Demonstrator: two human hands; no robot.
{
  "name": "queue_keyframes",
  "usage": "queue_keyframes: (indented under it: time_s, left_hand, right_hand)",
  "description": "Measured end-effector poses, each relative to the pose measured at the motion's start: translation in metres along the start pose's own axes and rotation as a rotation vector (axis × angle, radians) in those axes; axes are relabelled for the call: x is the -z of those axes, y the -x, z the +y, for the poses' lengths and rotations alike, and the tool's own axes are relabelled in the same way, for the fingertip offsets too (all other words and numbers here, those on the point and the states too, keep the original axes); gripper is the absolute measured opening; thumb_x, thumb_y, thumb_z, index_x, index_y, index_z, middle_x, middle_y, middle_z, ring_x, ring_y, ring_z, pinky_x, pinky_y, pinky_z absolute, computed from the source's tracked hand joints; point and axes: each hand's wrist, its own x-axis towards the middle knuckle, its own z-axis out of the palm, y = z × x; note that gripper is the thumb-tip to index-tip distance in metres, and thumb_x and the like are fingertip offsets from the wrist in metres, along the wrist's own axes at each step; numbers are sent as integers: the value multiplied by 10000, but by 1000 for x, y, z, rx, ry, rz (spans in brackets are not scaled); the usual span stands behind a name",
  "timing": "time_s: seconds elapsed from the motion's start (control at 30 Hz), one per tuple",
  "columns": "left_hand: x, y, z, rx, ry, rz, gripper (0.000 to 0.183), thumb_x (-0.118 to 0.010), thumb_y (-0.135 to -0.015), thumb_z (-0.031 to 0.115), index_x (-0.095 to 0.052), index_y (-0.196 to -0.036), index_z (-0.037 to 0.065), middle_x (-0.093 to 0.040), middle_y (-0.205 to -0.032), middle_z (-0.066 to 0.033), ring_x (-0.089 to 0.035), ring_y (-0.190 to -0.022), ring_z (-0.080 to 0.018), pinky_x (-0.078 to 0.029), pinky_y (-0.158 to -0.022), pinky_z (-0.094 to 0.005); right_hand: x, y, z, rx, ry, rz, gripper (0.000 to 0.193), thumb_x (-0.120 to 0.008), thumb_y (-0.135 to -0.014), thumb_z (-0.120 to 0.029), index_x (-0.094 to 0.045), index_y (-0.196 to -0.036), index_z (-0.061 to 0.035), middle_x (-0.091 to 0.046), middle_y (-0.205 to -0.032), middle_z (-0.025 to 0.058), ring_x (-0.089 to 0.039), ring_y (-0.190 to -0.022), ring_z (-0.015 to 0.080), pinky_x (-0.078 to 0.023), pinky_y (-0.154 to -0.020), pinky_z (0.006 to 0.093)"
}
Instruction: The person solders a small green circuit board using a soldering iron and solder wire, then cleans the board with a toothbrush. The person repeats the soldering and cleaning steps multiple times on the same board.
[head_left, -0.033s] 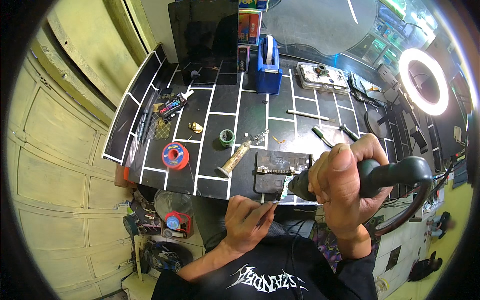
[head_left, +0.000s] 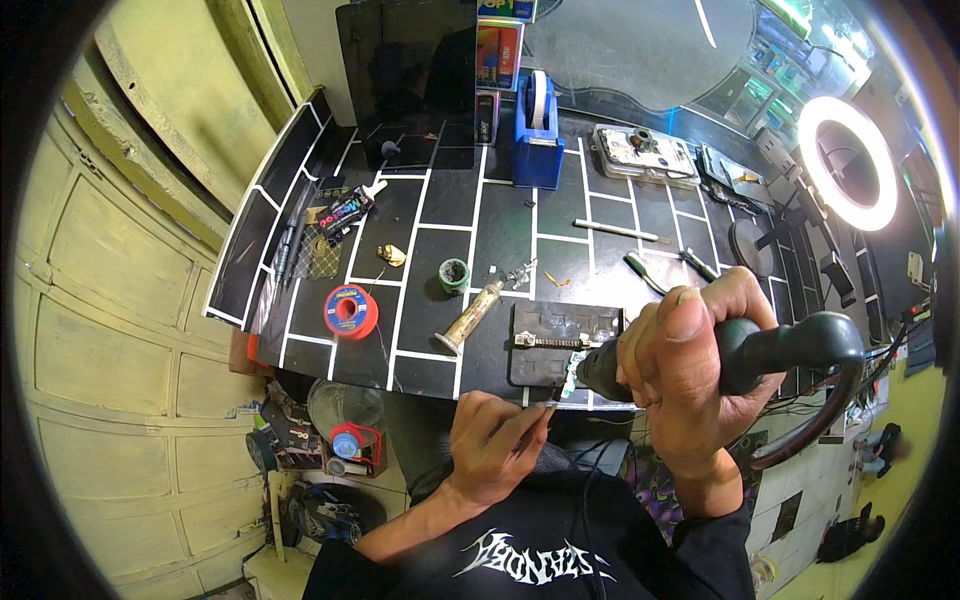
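Observation:
My right hand (head_left: 690, 370) is wrapped round a dark cylindrical handpiece (head_left: 745, 355) with a thick cord curving from its rear. Its front points down and left at a small green and white circuit board piece (head_left: 574, 372), partly hidden by the handpiece. That piece lies at the right part of a dark board holder (head_left: 535, 372), which has a spring-loaded clamp bar (head_left: 552, 341) across it. Below the holder, at the table's front edge, my left hand (head_left: 492, 440) is closed in a pinch. A thin dark tool tip (head_left: 554, 396) sticks out beyond its fingertips; its kind is unclear.
Left of the holder are a syringe-like tube (head_left: 472, 320), a green jar (head_left: 453, 276) and a red solder spool (head_left: 350, 312). Beyond stand a blue tape dispenser (head_left: 538, 150) and a plastic case (head_left: 648, 155). Green-handled tools (head_left: 645, 272) lie near my right hand; a ring light (head_left: 812, 160) glows right.

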Motion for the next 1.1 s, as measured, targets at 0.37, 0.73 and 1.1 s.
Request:
queue_keyframes:
  time_s: [0.37,0.73,1.1]
  left_hand:
    - [4,-4,-3,-4,-69,22,232,-860,-715,32,-745,-906,94,-580,-794,-22,-563,-750,-230,-470,-642,-344]
    - [4,-4,-4,10,-74,39,240,-865,-704,19,-746,-901,89,-597,-790,-25,-560,-739,-231,-466,-636,-341]
    - [3,-5,-5,2,-81,45,252,-868,-704,19,-738,-906,97,-598,-782,-20,-560,-734,-229,-465,-635,-345]
  right_hand:
    - [2,-7,5,231,138,-126,297,-612,-1035,-199,-410,-854,-77,-455,-504,16,-401,-381,74,-384,-396,252]
    - [5,-8,6,248,146,-160,294,-609,-1036,-202,-409,-861,-77,-452,-501,17,-400,-380,75,-389,-396,250]
    - [3,-7,4,216,126,-128,285,-608,-1036,-192,-413,-863,-78,-452,-506,16,-403,-383,74,-375,-390,247]
